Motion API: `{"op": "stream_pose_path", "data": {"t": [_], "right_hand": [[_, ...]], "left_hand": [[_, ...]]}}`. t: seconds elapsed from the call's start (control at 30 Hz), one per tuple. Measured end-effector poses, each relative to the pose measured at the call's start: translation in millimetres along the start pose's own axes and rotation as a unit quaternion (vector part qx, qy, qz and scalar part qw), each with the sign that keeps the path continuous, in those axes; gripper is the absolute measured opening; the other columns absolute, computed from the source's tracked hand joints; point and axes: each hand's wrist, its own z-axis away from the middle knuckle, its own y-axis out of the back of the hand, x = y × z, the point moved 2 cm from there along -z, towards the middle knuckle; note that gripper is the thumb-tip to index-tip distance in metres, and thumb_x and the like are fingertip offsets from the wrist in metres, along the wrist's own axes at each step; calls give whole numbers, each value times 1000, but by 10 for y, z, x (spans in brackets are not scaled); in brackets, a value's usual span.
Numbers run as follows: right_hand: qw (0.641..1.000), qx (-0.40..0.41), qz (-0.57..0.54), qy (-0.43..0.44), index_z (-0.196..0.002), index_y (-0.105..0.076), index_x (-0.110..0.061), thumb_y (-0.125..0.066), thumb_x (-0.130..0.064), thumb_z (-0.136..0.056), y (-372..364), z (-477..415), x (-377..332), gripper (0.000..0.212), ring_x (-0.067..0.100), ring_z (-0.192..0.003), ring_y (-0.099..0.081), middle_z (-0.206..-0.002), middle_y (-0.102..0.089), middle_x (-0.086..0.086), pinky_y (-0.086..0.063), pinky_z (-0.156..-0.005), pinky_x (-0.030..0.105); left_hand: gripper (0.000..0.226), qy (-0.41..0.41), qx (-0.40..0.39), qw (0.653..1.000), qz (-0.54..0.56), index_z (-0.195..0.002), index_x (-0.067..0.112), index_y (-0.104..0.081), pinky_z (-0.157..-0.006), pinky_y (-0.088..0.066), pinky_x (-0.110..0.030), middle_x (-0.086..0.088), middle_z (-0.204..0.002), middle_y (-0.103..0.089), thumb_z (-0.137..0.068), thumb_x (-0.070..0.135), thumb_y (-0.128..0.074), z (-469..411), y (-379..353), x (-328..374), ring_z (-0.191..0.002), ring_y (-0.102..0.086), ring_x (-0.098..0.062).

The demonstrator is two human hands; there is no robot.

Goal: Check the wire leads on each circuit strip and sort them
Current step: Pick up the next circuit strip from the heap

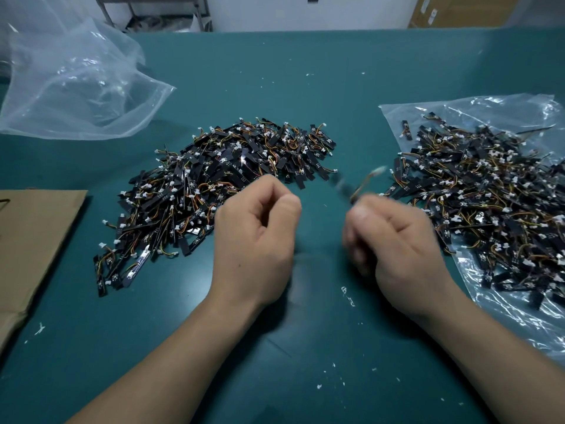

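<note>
Green matting covers the desk (305,347), speckled with white scraps, and two heaps of black strips lie on it: a middle pile (214,185) straight on the mat, and a right pile (489,203) spread over a clear bag (519,310) at the right edge. An empty bag (76,87) slumps in the far left corner and a sheet of cardboard (33,234) lies at the left edge. The left hand (256,240) hovers by the near side of the middle pile with its fingers curled in and the thumb tip against the forefinger; nothing shows between them. The right hand (397,249) is blurred, its fingers closed around the lower end of one circuit strip (342,186), which sticks up between the two piles with its wire lead (365,180) and white plug trailing off the top (too smeared to judge the solder joints). This looks like the checking step, with the sorting of this piece not yet done. The main risk is a hasty look: at this speed a loose or broken lead could pass unseen and go into the wrong pile. The trailing plug could also snag wires in the right pile, which lies just beside it, and drag other strips across the gap, mixing checked with unchecked. A hard tug might pull a sound lead off its pad.
</note>
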Motion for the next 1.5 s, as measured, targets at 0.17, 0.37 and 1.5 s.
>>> {"op": "stream_pose_path", "data": {"t": [0.17,0.37,1.5], "right_hand": [[993,77,-76,-56,-135,-57,-24,-45,-28,-104,45,-85,63,33,12,-43,-46,-70,-67,0,-39,-45,20],[998,7,32,-56,-113,-70,-26,-54,-25,-98,-60,-39,65,22,8,-51,-50,-62,-66,-3,-42,-53,21],[997,19,7,-75,-78,-63,-20,-48,-52,-95,-37,-62,1,39,12,-49,-47,-59,-61,2,-39,-47,26]], "left_hand": [[19,42,40,967,-247,-83,33,-71,-101,-22,-33,16,-127,-58,-84,33,-52,-4,-11,-73,-128,-44,-16],[44,20,-13,908,-418,-97,43,-68,-91,-13,-34,19,-131,-52,-79,4,-58,39,-37,-242,-125,-32,-23],[17,-206,-59,967,-138,-95,12,-71,-85,-47,-33,9,-96,-67,-86,-2,-68,48,-82,-2,-95,-57,-5]]}}
